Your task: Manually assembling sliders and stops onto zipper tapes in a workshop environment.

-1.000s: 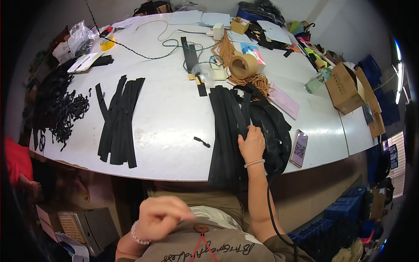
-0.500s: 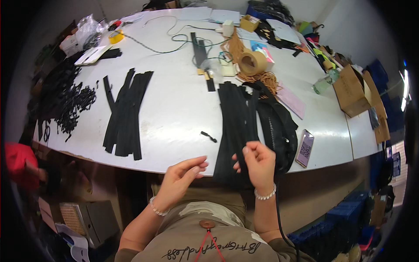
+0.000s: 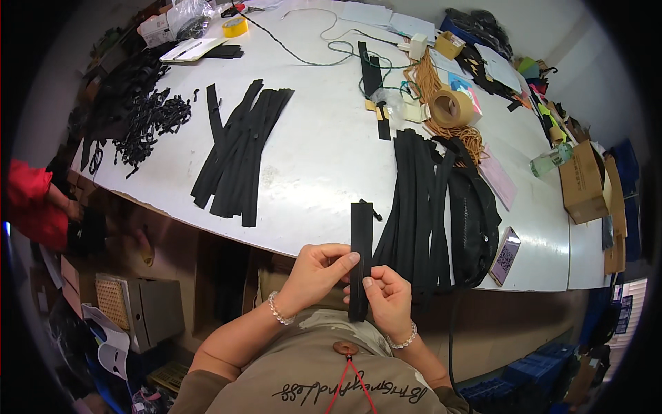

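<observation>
Upright in front of me, over the table's near edge, is a flat black zipper strip (image 3: 360, 228). My left hand (image 3: 316, 274) pinches its left edge between thumb and fingers. Slightly lower, my right hand (image 3: 391, 298) grips the right edge with its thumb on the front face. A small black cord pull (image 3: 377, 214) lies just behind the strip's top end. To the right, a bundle of similar black strips (image 3: 412, 200) overhangs the table edge. Another bundle of black strips (image 3: 238, 155) lies fanned out to the left.
A heap of small black pulls (image 3: 157, 124) covers the far left. A black bag (image 3: 474, 217) and a phone (image 3: 505, 255) lie at the right. Behind them are a tape roll (image 3: 451, 109), brown cord (image 3: 429, 77) and a cardboard box (image 3: 583, 183). A red-sleeved person (image 3: 31, 200) is at the left.
A black strip is now held between both hands, which have come together and lower. Before, the left hand was empty and the right was at the right-hand bundle. The view has shifted.
</observation>
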A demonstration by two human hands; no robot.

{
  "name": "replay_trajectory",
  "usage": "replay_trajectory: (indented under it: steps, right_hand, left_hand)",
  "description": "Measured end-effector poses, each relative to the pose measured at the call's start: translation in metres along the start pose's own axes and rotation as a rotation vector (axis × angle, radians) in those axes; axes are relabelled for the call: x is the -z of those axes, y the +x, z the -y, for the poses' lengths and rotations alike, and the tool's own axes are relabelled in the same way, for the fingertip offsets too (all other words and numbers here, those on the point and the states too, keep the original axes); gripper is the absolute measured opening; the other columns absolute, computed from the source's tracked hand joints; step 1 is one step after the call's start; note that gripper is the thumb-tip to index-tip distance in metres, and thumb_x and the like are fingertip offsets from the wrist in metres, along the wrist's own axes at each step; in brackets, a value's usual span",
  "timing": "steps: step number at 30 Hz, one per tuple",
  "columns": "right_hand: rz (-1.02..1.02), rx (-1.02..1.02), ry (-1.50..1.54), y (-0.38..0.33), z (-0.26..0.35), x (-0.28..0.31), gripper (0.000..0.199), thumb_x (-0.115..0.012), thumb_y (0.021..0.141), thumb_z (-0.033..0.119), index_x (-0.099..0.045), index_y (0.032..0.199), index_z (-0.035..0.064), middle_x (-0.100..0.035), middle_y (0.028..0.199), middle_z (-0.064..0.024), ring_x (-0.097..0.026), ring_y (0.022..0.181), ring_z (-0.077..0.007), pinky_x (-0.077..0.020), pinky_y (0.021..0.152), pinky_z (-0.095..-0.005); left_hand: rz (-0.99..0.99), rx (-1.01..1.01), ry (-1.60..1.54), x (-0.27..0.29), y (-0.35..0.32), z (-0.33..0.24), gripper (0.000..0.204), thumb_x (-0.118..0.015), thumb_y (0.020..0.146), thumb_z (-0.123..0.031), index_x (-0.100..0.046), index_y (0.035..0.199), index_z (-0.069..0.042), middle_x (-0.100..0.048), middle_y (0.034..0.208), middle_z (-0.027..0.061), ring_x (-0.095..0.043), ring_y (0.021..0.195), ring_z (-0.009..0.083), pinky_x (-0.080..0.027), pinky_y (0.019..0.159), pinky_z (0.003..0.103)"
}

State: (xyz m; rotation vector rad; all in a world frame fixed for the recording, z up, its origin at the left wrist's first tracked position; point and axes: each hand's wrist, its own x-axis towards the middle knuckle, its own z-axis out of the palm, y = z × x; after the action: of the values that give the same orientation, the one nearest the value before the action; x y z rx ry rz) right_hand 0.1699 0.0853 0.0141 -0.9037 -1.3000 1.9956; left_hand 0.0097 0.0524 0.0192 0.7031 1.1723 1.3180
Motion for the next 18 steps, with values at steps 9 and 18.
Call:
replay_trajectory:
  steps: [9,18]
  right_hand:
    - [0.016,-0.022,0.009,-0.002,-0.006,0.002,0.015,-0.041,0.091,0.0,-0.05,0.1,-0.0073,-0.062,0.093,-0.0167,-0.065,0.079,-0.0192,-0.0562,0.072,-0.0307]
    - [-0.194,0.173,0.06,0.016,-0.008,0.026,0.022,-0.051,0.091,0.009,-0.052,0.107,-0.0049,-0.061,0.088,-0.0075,-0.057,0.075,-0.0092,-0.0474,0.067,-0.0217]
  left_hand:
    - [0.025,0.013,0.019,0.002,-0.001,0.009,0.017,-0.059,0.087,-0.014,-0.065,0.086,0.002,-0.06,0.07,-0.0006,-0.052,0.063,0.0037,-0.044,0.056,0.018]
    - [0.083,0.077,0.185,-0.007,-0.001,0.023,0.017,-0.059,0.085,-0.014,-0.065,0.086,0.002,-0.06,0.067,0.0008,-0.05,0.058,0.0045,-0.043,0.054,0.02]
